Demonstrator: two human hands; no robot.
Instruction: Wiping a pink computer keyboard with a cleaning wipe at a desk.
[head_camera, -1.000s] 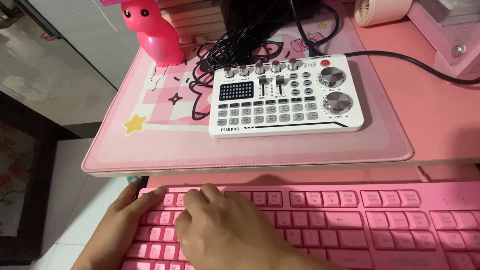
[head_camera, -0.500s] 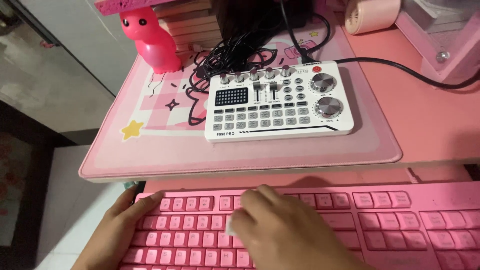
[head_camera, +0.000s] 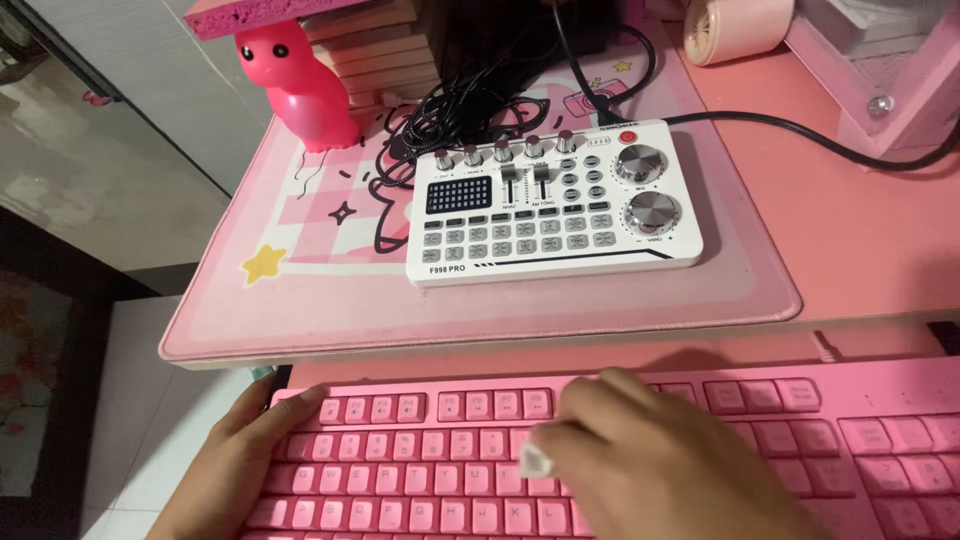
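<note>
A pink keyboard (head_camera: 420, 470) lies on a pull-out tray below the desk edge. My left hand (head_camera: 235, 455) grips the keyboard's left end, fingers curled over its top-left corner. My right hand (head_camera: 640, 455) rests on the middle keys and presses a small white cloth or tissue (head_camera: 535, 460) against them. Only a corner of that white piece shows under my fingers.
On the desk above lies a pink patterned desk mat (head_camera: 330, 290) with a white audio mixer (head_camera: 550, 205) on it and tangled black cables (head_camera: 480, 100) behind. A pink cat-shaped figure (head_camera: 295, 85) stands at the back left. A pink roll (head_camera: 735, 25) sits at the back right.
My right hand has slid rightward along the keyboard from its left part to the middle, and the white piece now shows under it. My left hand stays at the left end.
</note>
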